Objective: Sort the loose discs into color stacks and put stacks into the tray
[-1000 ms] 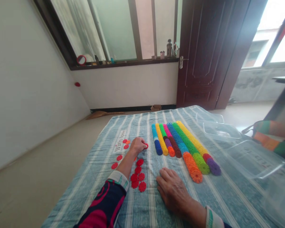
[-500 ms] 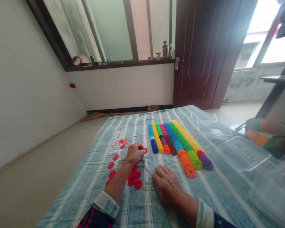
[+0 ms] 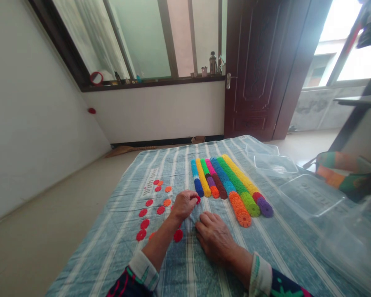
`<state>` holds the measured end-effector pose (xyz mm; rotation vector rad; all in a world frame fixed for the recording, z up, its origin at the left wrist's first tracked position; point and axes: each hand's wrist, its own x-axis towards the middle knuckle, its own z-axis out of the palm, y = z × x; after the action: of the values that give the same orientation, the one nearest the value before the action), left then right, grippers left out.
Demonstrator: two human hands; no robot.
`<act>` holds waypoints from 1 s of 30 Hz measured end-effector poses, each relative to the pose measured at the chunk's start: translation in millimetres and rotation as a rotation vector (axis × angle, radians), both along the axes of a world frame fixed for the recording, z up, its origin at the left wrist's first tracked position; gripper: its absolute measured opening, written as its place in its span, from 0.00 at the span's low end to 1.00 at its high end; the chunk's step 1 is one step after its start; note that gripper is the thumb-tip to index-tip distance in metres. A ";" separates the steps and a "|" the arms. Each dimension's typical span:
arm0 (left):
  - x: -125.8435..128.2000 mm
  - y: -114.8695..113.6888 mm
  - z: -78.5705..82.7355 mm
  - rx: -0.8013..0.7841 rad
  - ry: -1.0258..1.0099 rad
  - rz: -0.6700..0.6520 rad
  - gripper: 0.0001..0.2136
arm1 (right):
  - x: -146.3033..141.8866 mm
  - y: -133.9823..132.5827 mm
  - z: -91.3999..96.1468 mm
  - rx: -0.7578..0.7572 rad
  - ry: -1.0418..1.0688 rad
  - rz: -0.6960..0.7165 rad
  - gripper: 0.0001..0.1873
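My left hand [image 3: 184,205] is closed in a pinch on a red toothed disc [image 3: 198,200] just above a blue striped cloth [image 3: 185,264]. My right hand [image 3: 214,239] lies flat on the cloth right beside it, fingers stretched out, holding nothing. Loose red discs [image 3: 144,224] and a few orange discs [image 3: 167,202] are scattered to the left of my left hand. Beyond both hands lie several long rolls of stacked discs [image 3: 228,185] in blue, yellow, green, pink, brown, orange and purple, side by side.
Clear plastic trays [image 3: 309,198] sit on the right side of the cloth. A colourful chair [image 3: 343,169] stands at the right. A dark wooden door [image 3: 256,70] and a window sill with bottles [image 3: 213,64] are at the back. Bare floor [image 3: 49,214] is on the left.
My left hand has drawn back toward me and to the right with the red disc, ending close to my right hand. My right hand has stayed flat on the cloth.
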<state>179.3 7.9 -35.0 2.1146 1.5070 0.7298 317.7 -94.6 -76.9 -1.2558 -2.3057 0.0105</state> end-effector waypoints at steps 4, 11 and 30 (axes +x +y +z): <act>1.5 -1.0 -0.7 0.069 0.076 -0.019 0.11 | 0.3 -0.4 2.3 -0.007 -0.010 -0.001 0.03; 3.8 2.5 -5.0 0.109 0.116 -0.031 0.11 | 0.8 0.3 1.0 -0.021 -0.005 0.005 0.04; 23.6 14.7 -15.8 0.230 0.221 0.058 0.09 | 1.2 0.6 -0.2 -0.009 0.009 0.013 0.04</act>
<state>202.9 22.6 -50.8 2.3977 1.6745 0.7399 319.0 -94.0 -77.1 -1.2421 -2.3086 0.0313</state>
